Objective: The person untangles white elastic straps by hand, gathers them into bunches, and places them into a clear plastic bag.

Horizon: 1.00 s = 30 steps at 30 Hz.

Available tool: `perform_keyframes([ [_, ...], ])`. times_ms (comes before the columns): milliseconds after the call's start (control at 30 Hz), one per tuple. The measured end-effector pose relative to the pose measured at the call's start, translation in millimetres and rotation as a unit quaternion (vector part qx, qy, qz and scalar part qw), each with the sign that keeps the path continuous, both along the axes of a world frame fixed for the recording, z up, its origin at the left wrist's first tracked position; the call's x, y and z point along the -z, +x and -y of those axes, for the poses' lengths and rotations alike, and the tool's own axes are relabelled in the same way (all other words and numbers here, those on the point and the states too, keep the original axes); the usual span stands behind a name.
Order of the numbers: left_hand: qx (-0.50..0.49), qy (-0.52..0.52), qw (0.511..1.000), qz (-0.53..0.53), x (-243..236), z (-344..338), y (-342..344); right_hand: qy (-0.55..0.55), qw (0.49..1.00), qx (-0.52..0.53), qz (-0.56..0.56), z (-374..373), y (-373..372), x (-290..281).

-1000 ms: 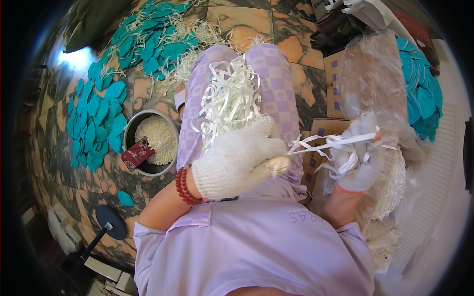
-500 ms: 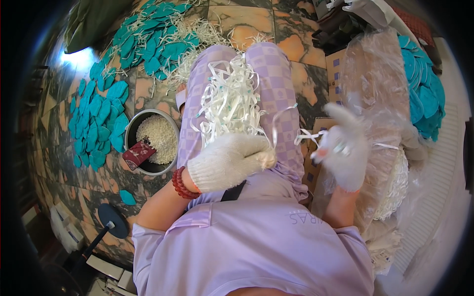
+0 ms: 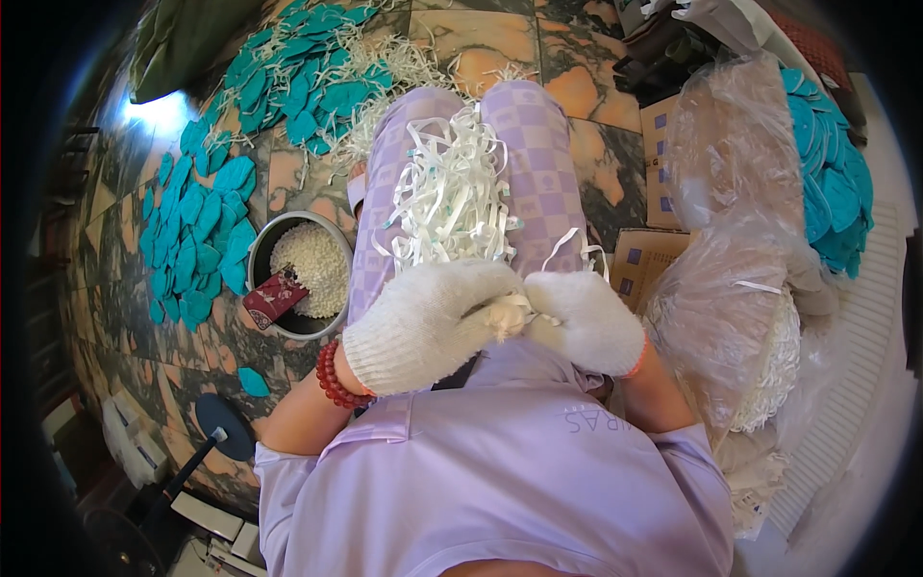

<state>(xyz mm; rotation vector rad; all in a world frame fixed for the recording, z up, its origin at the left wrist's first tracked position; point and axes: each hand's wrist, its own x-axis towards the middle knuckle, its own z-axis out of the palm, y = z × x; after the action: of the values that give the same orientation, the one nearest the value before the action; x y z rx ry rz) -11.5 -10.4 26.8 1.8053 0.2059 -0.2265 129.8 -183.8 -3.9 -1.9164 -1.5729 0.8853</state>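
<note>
Both my hands wear white knitted gloves and meet over my lap. My left hand (image 3: 437, 322) is closed, its yellowed fingertips pinched together at the right, where a short bit of white strap shows between the hands. Against those fingertips, my right hand (image 3: 588, 322) is also closed. Thin white straps (image 3: 578, 242) curl up behind its knuckles; their held ends are hidden by the glove. A heap of narrow white straps (image 3: 452, 192), some with small teal bits, lies between my thighs, just beyond my left hand.
Left on the marble floor are a pot (image 3: 336, 252) of small white pellets with a dark red packet (image 3: 274, 300), and piles of teal leaf-shaped pieces (image 3: 197, 226). At the right stand a cardboard box (image 3: 642, 260), a clear plastic bag (image 3: 735, 183) and more teal pieces (image 3: 836, 183).
My right hand has come left from beside the plastic bag, bringing its white straps to my left hand. My left hand has shifted slightly left and stays closed.
</note>
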Motion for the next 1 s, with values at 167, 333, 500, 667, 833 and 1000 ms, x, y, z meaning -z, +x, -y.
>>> perform_keyframes([
  [167, -0.019, -0.018, 0.999, -0.02, 10, 0, -1, 0.159, 0.946, 0.123, -0.255, 7, -2, -1],
  [333, 0.024, -0.157, 0.987, 0.008, 25, 15, -6, 0.176, 0.743, 0.229, -0.604, 8, -8, -15],
  [500, 0.039, -0.243, 0.968, -0.052, 34, 14, -25, 0.312, 0.622, 0.212, -0.686, 21, 21, -20],
  [667, 0.031, -0.294, 0.95, -0.096, 46, 8, -49, 0.41, 0.557, 0.456, -0.559, 51, 76, -31],
  [833, 0.059, -0.283, 0.956, -0.043, 57, 9, -48, 0.417, 0.619, 0.437, -0.502, 38, 57, -30],
  [1000, -0.035, -0.46, 0.885, -0.059, 62, 18, -18, 0.305, 0.717, 0.134, -0.613, -15, 11, -33],
])
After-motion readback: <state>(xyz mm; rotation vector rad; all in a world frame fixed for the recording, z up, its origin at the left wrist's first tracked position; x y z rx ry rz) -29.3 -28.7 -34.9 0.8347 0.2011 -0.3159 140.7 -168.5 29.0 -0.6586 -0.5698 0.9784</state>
